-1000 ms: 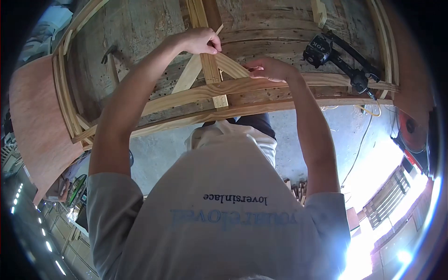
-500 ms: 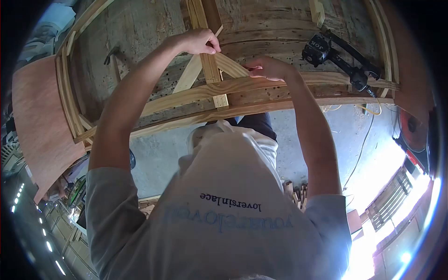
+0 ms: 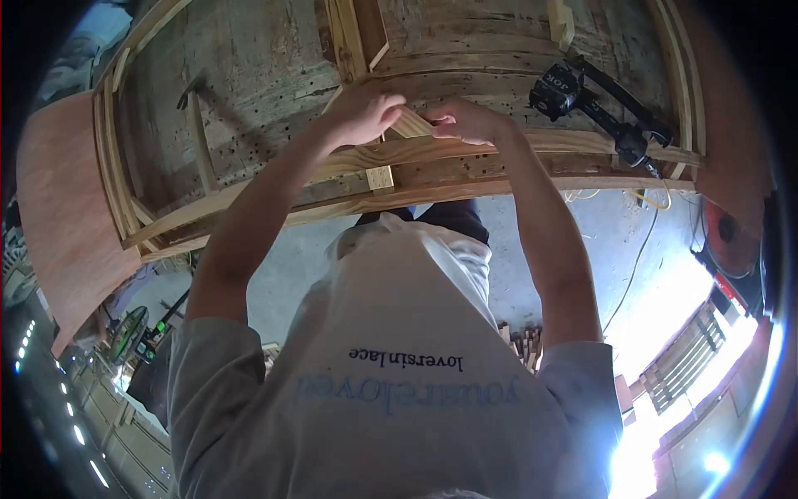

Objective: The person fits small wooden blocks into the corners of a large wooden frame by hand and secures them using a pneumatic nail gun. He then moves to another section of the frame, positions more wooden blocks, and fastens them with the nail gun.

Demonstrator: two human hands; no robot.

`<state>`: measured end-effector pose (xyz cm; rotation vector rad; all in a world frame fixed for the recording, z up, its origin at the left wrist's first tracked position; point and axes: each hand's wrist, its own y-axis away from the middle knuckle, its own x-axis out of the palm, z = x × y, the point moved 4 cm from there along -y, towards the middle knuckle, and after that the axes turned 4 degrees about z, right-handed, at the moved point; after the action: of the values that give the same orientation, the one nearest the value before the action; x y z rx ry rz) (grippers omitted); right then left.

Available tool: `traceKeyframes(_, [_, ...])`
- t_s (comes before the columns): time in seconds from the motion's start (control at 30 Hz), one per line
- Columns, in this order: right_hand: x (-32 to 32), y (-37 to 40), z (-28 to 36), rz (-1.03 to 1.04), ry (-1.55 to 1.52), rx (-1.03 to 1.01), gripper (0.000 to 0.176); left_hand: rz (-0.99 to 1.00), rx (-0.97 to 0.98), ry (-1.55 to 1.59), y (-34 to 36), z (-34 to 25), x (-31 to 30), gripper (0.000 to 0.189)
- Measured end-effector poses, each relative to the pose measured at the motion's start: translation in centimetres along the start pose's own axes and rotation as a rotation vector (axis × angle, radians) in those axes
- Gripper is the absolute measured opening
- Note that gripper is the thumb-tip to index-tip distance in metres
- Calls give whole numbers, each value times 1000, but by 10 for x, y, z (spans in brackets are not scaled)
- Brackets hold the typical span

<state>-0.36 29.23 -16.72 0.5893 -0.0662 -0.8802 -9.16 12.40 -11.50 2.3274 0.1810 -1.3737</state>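
**Left hand lowered onto the diagonal brace**

Since the earlier frame, my view shows the left hand [image 3: 364,112] has come down off the upright post [image 3: 349,37] and now lies close beside the right hand [image 3: 470,121], which has kept its place. Left fingers [image 3: 391,104]: curled shut, folded over the upper end of the diagonal brace [image 3: 416,126] where it meets the post; the hand hides the joint itself. Right fingers [image 3: 442,123]: closed in a pinch on the same brace, thumb and fingertips drawn together at its edge, the back of the hand turned up. Only a short length of the brace shows between the two hands. It lies just above the long horizontal rail [image 3: 532,143] of the wooden frame, on the worn tabletop [image 3: 249,75].

Both arms reach forward from the shoulders and converge, the left forearm slanting inward, the right nearly straight. A small block end [image 3: 380,177] sits at the rail's near side, below the left hand. A black nail gun [image 3: 582,96] lies on the tabletop, well to the right of the hands. A plywood sheet [image 3: 66,208] stands off the frame's left side, and a yellow cord [image 3: 657,200] trails over the floor at right.
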Motion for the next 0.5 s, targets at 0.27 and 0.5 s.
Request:
traceKeyframes(0.27, [1,-5,-4,104,-111,10,42,4,78,-143,5,-14,-13,38])
traceKeyframes(0.5, [-1,0,10,169,-28,82,36,-287,108,-33,4,-33,4,34])
